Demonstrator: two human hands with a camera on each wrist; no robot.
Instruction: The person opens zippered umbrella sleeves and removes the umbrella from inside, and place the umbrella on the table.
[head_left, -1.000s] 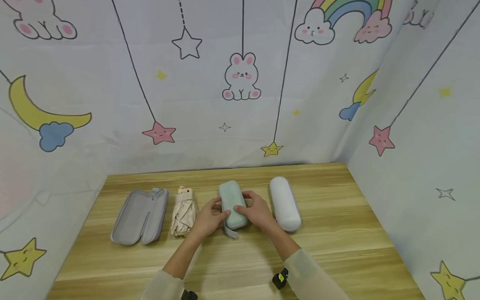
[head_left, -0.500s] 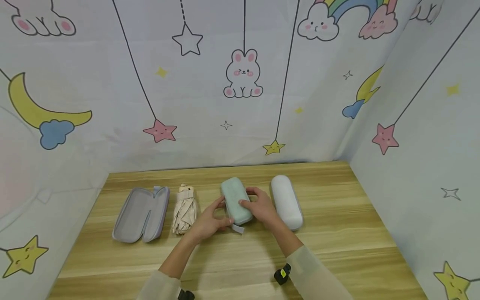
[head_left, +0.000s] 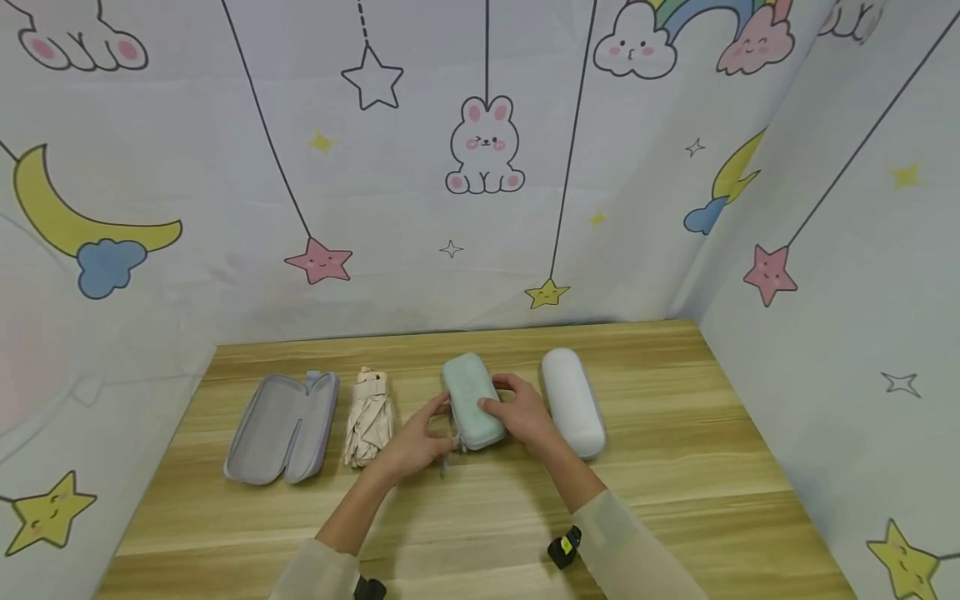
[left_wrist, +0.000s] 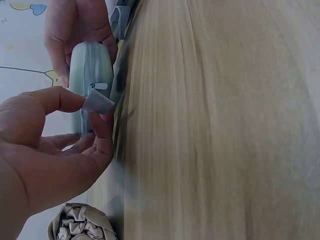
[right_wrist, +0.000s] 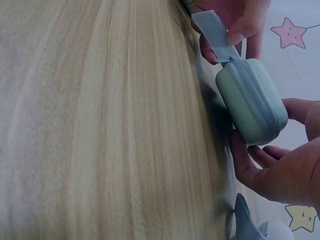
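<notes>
A mint-green zip case [head_left: 474,402] lies shut on the table between the two hands, its zip [left_wrist: 93,65] running round the side. My left hand [head_left: 412,442] is at its near left end, where thumb and forefinger pinch the short grey fabric strap [left_wrist: 98,102]. A small zip pull [left_wrist: 100,86] hangs just beside that strap. My right hand [head_left: 525,412] grips the case's right side, thumb on top and fingers along the edge. In the right wrist view, the strap [right_wrist: 215,32] sticks out from the case's end near the left fingers.
Left of the hands lies a folded beige umbrella [head_left: 369,425], and beyond it an opened grey case [head_left: 262,433]. A white elongated case [head_left: 573,404] lies close to the right hand. A patterned cloth wall [head_left: 390,308] borders the wooden table [head_left: 660,475].
The case has shifted slightly right and away. The left hand has moved down to its near end and now pinches the strap, which has swung left. The right hand keeps its grip.
</notes>
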